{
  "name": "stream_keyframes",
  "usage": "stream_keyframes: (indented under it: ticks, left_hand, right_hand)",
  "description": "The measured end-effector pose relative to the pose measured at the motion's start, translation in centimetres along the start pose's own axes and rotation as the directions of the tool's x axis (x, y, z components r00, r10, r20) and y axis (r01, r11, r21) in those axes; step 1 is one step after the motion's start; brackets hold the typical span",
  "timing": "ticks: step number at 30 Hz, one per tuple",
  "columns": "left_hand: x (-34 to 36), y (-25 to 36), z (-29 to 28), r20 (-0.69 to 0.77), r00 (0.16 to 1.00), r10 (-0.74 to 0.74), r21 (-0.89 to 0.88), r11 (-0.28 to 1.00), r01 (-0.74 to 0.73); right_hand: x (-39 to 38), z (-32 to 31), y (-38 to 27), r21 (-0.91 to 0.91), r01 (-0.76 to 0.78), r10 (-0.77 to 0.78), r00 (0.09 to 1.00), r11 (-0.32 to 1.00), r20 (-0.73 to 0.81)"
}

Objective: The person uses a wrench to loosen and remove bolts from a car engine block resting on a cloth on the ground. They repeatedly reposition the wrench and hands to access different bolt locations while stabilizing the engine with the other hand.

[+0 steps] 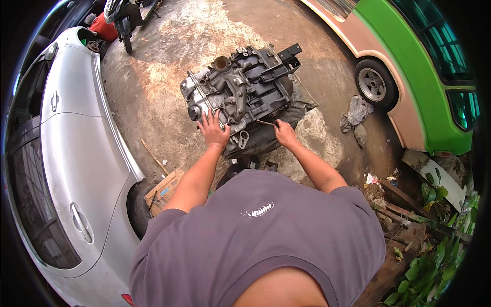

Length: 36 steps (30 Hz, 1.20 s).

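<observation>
A car engine (235,94), grey metal with a dark block, rests on dark sheeting (276,135) in front of me. My left hand (214,129) lies with spread fingers on the engine's near left side. In my right hand (285,133) is the end of a thin metal wrench (265,122), whose other end reaches the engine's near edge. What that end sits on is too small to tell. Between my hands, a light metal bracket with an oval opening (244,139) shows at the engine's near side. A black metal mount (286,64) juts from its far right.
A silver car (82,138) stands close on my left. To the right is a green and beige van (409,77), with a crumpled grey bag (359,108) by its wheel. A motorcycle (124,25) is at the far left. Wooden boards (166,187) lie near my left arm; plants (429,271) grow at lower right.
</observation>
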<state>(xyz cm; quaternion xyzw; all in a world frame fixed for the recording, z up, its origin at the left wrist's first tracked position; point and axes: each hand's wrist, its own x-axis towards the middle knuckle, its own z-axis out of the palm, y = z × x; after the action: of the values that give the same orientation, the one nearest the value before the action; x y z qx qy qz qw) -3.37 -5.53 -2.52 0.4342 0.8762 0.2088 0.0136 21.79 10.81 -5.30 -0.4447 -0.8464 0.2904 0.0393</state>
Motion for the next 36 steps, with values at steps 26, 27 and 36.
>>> stream_keyframes:
  ticks: [26, 27, 36]
  left_hand:
    - [0.1, 0.0, 0.0, -0.027, 1.000, 0.004, 0.009, 1.000, -0.004]
    - [0.1, 0.0, 0.1, -0.029, 1.000, 0.005, 0.006, 1.000, -0.005]
    - [0.0, -0.2, 0.3, -0.046, 0.999, -0.003, -0.038, 0.999, 0.001]
  right_hand:
    - [0.8, 13.3, 2.1, 0.470, -0.274, 0.314, 0.949, 0.839, -0.006]
    - [1.0, 12.8, 2.3, 0.330, -0.282, 0.312, 0.949, 0.901, -0.040]
    - [2.9, 2.7, 0.5, -0.294, 0.165, -0.239, 0.942, 0.941, -0.235]
